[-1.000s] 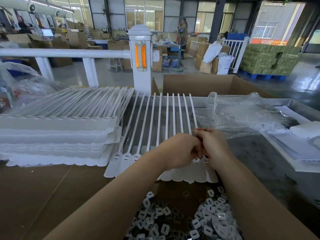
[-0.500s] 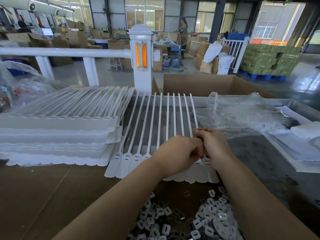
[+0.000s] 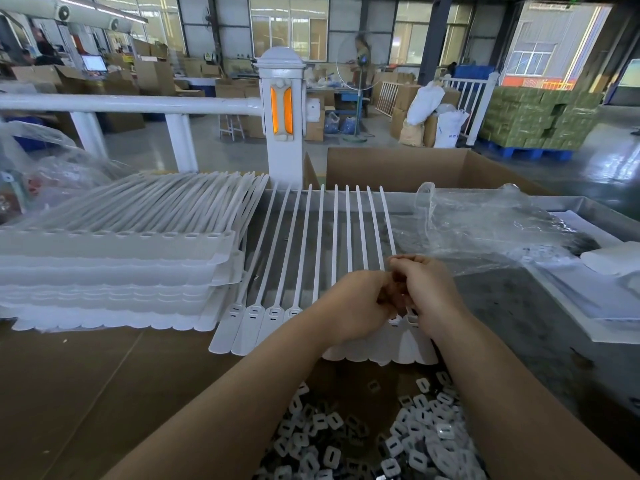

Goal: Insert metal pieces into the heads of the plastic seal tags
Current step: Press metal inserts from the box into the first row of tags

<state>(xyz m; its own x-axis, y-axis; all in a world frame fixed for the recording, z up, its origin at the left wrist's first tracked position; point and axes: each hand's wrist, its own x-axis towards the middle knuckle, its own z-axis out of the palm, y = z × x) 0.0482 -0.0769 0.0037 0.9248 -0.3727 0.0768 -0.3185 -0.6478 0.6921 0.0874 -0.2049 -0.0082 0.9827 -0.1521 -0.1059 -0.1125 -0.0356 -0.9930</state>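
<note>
— Where the two hands meet, what do you see?
— Both are over the right end of the tag strip [image 3: 273, 271], a row of white plastic seal tags joined side by side, tails pointing away. The left hand [image 3: 356, 303] has its fingers curled inward, knuckles up, over the tag heads. The right hand [image 3: 427, 296] is curled too, its fingertips bunched against the left's.
— Gripping what?
— Cannot tell. Whatever sits between the fingers is hidden, for either hand.
— And the metal pieces?
— A loose heap of metal pieces [image 3: 374, 434] lies near the viewer, between and under the forearms, just below the strip's flat ends.
— Any heads already filled?
— Four heads left of the hands show a small slot; whether metal is inside is too small to read.
— What lies beside it?
— A stack of tag strips [image 3: 114, 268] to the left, touching the working strip's edge. To the right, a crumpled clear bag [image 3: 485, 230]. Behind, an open carton [image 3: 398, 168] and a white post [image 3: 282, 109] with orange reflectors.
</note>
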